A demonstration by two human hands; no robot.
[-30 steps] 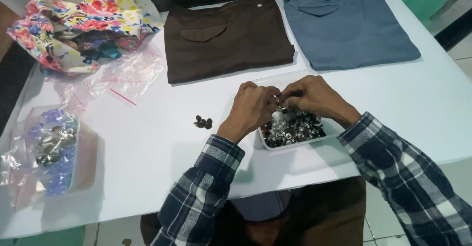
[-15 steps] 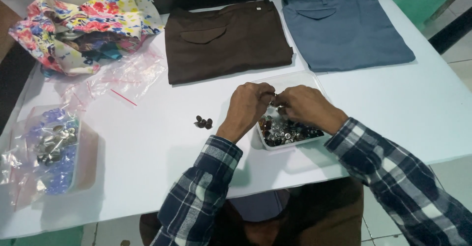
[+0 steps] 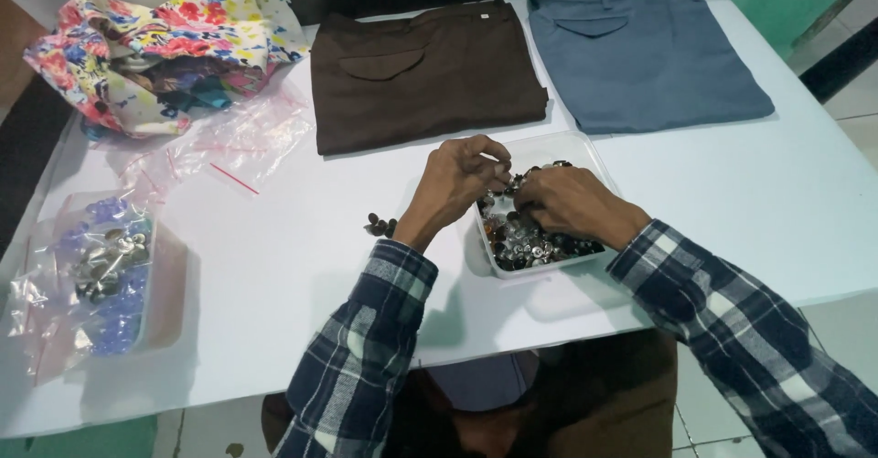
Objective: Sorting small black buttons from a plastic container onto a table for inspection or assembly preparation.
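White and wide, the surface [image 3: 302, 266] carries folded clothes at its far edge: brown trousers [image 3: 425, 74] and, beside them, blue-grey trousers [image 3: 640, 51]. At the far left lies a bundle of flowered cloth [image 3: 155, 51], with clear plastic bags [image 3: 229, 147] spread just before it.

Compared with a second ago, both hands have moved only a little. They were raised together over the far rim of the clear plastic box [image 3: 585, 156]; now the right hand [image 3: 572, 204] is lower and rests among the buttons [image 3: 526, 243], with the fingers curled into them. The left hand [image 3: 462, 179] remains at the left rim, its fingertips pinched together as if on one small piece, but I cannot tell what it grips. So the sorting through the box seems to continue, not to finish.

This box is nearly full of mixed dark and shiny buttons. A few dark buttons [image 3: 380, 226] lie loose on the surface, just left of the left wrist. Near the left edge, a second tray [image 3: 169, 284] inside a clear bag holds metal pieces and blue beads [image 3: 105, 275].
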